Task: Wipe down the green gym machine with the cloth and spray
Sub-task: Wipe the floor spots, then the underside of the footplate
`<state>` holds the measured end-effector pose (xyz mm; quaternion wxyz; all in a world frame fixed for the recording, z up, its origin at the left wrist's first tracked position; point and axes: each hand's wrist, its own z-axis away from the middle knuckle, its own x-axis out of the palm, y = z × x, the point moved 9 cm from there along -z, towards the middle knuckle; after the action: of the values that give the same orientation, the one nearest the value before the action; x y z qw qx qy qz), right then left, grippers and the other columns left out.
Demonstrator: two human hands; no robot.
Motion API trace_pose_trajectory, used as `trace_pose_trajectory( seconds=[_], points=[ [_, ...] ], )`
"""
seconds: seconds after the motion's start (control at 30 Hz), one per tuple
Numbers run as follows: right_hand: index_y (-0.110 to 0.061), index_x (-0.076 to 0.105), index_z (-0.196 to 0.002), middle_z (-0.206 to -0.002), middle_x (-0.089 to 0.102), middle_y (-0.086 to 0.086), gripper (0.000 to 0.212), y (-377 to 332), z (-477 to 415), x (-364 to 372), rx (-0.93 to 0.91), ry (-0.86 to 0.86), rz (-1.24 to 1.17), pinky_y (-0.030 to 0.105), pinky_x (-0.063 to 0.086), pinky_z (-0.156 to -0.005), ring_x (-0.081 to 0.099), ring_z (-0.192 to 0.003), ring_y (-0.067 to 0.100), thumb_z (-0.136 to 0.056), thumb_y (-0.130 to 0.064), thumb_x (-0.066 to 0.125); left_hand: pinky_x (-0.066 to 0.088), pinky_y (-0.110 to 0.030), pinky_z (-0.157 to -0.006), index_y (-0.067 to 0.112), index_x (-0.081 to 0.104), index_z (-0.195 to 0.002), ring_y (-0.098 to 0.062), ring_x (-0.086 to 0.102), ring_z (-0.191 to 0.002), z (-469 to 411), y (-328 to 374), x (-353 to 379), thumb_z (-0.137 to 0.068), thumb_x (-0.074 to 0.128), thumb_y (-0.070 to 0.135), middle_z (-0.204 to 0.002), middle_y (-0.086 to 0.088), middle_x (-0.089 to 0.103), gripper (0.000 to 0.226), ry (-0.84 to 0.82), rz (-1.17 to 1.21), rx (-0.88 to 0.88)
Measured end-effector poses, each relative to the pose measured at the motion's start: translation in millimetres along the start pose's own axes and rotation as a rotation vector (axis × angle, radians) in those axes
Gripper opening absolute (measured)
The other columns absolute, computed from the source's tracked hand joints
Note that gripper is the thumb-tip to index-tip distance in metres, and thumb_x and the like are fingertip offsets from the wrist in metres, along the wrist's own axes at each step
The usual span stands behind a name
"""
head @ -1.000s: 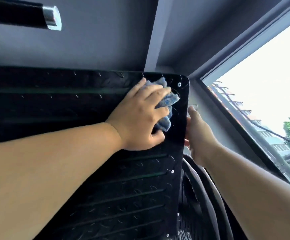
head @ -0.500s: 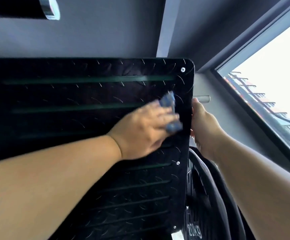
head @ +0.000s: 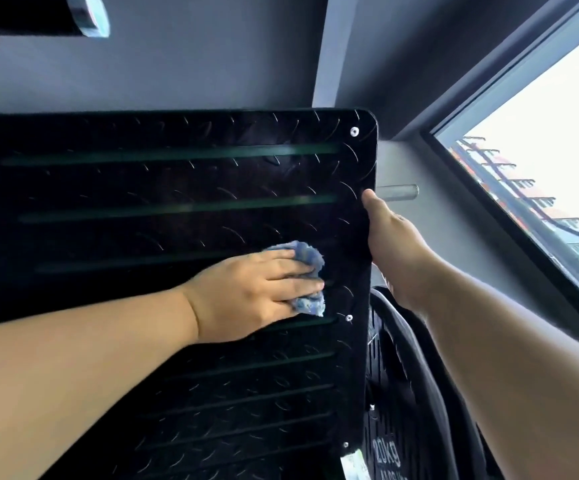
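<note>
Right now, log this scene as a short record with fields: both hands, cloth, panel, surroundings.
left hand: presses the cloth against the panel, fingers straight
right hand: holds the panel's right edge, thumb in front, fingers hidden behind
cloth: blue, bunched, near the panel's right edge
panel: black, patterned, with green horizontal strips
behind the panel: weight plate marked 20kg, metal peg
far right: window
spray: not in view

Hidden behind plate: right hand fingers; cloth mostly covered.
</note>
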<state>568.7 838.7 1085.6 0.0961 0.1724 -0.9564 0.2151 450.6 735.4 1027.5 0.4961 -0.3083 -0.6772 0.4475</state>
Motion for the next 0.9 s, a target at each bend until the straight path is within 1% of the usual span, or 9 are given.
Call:
trace_pose_trajectory(
  seconds=[0.07, 0.23, 0.37, 0.47, 0.53, 0.63, 0.73, 0.83, 0.9],
  points=[
    [-0.024, 0.056, -0.132, -0.132, 0.059, -0.006, 0.097, 1.7, 0.8, 0.2, -0.005, -0.005, 0.016, 0.045, 0.036, -0.109, 0.054, -0.121, 0.02, -0.058, -0.081, 0.033, 0.032, -0.043, -0.112, 0.018, 0.071, -0.115, -0.025, 0.051, -0.128, -0.7, -19.8, -6.3, -0.102, 0.039, 0.011, -0.138, -0.003, 0.055, 0.035, -0.003, -0.073, -0.008],
    [-0.024, 0.06, -0.129, -0.122, 0.064, -0.01, 0.078, 3.4, 2.6, -0.1, -0.01, -0.009, -0.008, 0.039, 0.041, -0.103, 0.06, -0.112, 0.015, -0.073, -0.074, 0.037, 0.027, -0.051, -0.114, 0.012, 0.065, -0.124, -0.036, 0.044, -0.131, -7.3, -85.4, -46.4, -0.093, 0.045, 0.01, -0.141, -0.011, 0.051, 0.037, 0.256, -0.162, -0.419],
    [-0.023, 0.059, -0.127, -0.121, 0.064, -0.007, 0.075, 0.2, 4.6, -0.6, 0.006, 0.011, 0.05, 0.043, 0.038, -0.105, 0.058, -0.112, 0.019, -0.077, -0.073, 0.035, 0.035, -0.046, -0.11, 0.015, 0.072, -0.112, -0.03, 0.051, -0.127, 13.3, -16.8, -1.2, -0.1, 0.045, 0.013, -0.133, -0.003, 0.059, 0.03, 0.092, -0.058, -0.11],
    [-0.026, 0.058, -0.129, -0.124, 0.063, -0.008, 0.079, 1.9, 3.2, -0.9, 0.014, 0.007, 0.065, 0.044, 0.037, -0.107, 0.057, -0.116, 0.02, -0.072, -0.077, 0.037, 0.037, -0.042, -0.109, 0.017, 0.071, -0.114, -0.026, 0.054, -0.125, 14.0, -22.7, -7.3, -0.102, 0.043, 0.013, -0.134, -0.001, 0.059, 0.031, 0.027, -0.078, 0.026],
    [-0.029, 0.058, -0.129, -0.124, 0.064, -0.01, 0.085, 5.5, -1.3, -2.0, -0.002, 0.005, 0.048, 0.044, 0.038, -0.107, 0.058, -0.117, 0.018, -0.064, -0.081, 0.039, 0.036, -0.046, -0.109, 0.015, 0.068, -0.119, -0.032, 0.052, -0.126, 9.1, -61.2, -34.2, -0.103, 0.035, 0.009, -0.136, -0.007, 0.056, 0.037, 0.115, -0.139, -0.105],
    [-0.029, 0.061, -0.126, -0.119, 0.067, -0.012, 0.083, 8.9, -1.8, -1.0, -0.016, 0.007, 0.016, 0.042, 0.042, -0.104, 0.061, -0.112, 0.016, -0.063, -0.08, 0.042, 0.031, -0.051, -0.111, 0.011, 0.065, -0.124, -0.04, 0.047, -0.128, 28.5, -117.4, -68.7, -0.093, 0.042, 0.001, -0.138, -0.014, 0.053, 0.039, 0.264, -0.211, -0.487],
    [-0.028, 0.061, -0.124, -0.117, 0.067, -0.011, 0.076, 6.5, 6.4, 0.5, -0.016, 0.054, 0.002, 0.041, 0.044, -0.102, 0.061, -0.11, 0.016, -0.067, -0.075, 0.044, 0.031, -0.05, -0.112, 0.012, 0.069, -0.118, -0.036, 0.048, -0.128, 46.0, -76.0, -41.4, -0.093, 0.048, 0.006, -0.136, -0.01, 0.056, 0.034, 0.168, -0.151, -0.315],
    [-0.019, 0.059, -0.117, -0.104, 0.065, -0.002, 0.047, -10.1, 23.2, 4.3, -0.033, 0.15, 0.12, 0.033, 0.045, -0.081, 0.059, -0.09, 0.017, -0.088, -0.053, 0.042, 0.036, -0.045, -0.11, 0.015, 0.074, -0.109, -0.029, 0.052, -0.126, 53.4, -33.1, -18.4, -0.099, 0.049, 0.013, -0.133, -0.003, 0.06, 0.027, 0.008, -0.034, -0.062],
    [-0.014, 0.047, -0.131, -0.123, 0.056, 0.005, 0.044, -30.3, 35.9, 5.8, -0.121, 0.281, 0.303, 0.035, 0.04, -0.086, 0.051, -0.105, 0.022, -0.094, -0.037, 0.04, 0.036, -0.045, -0.109, 0.016, 0.071, -0.114, -0.03, 0.053, -0.126, 49.6, -45.3, -27.6, -0.101, 0.041, 0.011, -0.133, -0.006, 0.059, 0.033, -0.009, -0.079, 0.017]
  ],
)
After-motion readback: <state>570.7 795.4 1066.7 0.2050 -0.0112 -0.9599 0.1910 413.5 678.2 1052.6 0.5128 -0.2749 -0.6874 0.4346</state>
